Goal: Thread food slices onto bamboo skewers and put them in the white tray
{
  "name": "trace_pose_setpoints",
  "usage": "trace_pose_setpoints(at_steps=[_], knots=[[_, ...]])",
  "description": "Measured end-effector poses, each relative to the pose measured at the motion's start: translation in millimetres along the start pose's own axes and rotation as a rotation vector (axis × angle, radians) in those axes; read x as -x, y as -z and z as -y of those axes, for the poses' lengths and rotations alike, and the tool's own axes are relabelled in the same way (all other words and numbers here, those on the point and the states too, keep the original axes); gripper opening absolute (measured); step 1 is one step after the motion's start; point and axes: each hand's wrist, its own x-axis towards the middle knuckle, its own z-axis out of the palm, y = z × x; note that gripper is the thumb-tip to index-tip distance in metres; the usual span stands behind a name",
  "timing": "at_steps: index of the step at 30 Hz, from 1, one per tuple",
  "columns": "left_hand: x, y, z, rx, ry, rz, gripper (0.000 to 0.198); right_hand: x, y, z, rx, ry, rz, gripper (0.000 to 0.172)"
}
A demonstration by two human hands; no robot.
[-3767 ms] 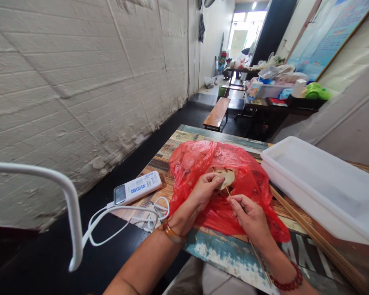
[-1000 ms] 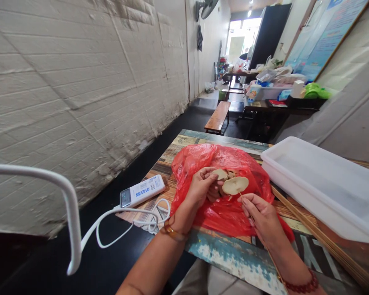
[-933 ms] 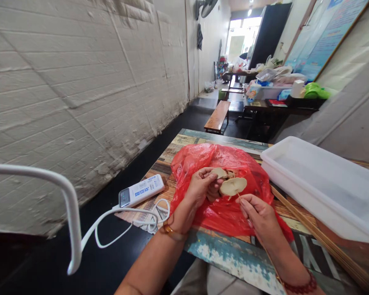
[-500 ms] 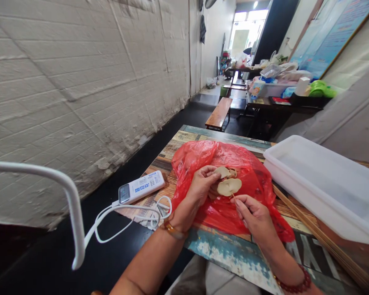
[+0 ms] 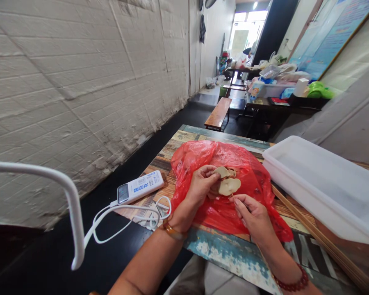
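Note:
Over a spread red plastic bag (image 5: pixel 246 157), both hands work close together. My left hand (image 5: pixel 201 184) pinches a thin, pale slice of food (image 5: pixel 222 172) between thumb and fingers. A thin wooden skewer (image 5: pixel 232 197) is pinched in my right hand (image 5: pixel 252 211), its shaft running back under the palm toward the wrist. At the skewer's tip is another pale, rounded slice (image 5: pixel 229 187), just below the left hand's slice. More beige pieces (image 5: pixel 213 190) lie on the bag beneath, partly hidden by the hands. What kind of food it is I cannot tell.
A white plastic tub (image 5: pixel 313 196) stands on the table's right, beside a bundle of wooden skewers (image 5: pixel 322 239). At left lie a white power bank (image 5: pixel 143 187) and its cable (image 5: pixel 110 238). Beyond the table are a wooden bench (image 5: pixel 219 112) and a cluttered dark table (image 5: pixel 279 105).
The hands keep the same grips. The slice on the skewer has tilted and shifted very slightly to the right; otherwise the view has only moved a little.

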Motion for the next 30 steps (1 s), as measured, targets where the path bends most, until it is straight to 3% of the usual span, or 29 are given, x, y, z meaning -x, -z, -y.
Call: trace_pose_setpoints(at_steps=[8,22,30], knots=[[-3.8,-1.4,5.9,-0.119,-0.079,-0.029,0.019,-1.7,0.0,0.6,0.068,-0.02,-0.019,0.035],[-3.0,-3.7,7.8,-0.342,-0.192,-0.051,0.013,-3.5,-0.4,1.9,0.042,-0.013,-0.026,0.029],[0.2,-8.2,5.3,-0.26,-0.1,0.05,0.016,-4.4,2.6,2.2,0.068,0.004,-0.034,0.03]])
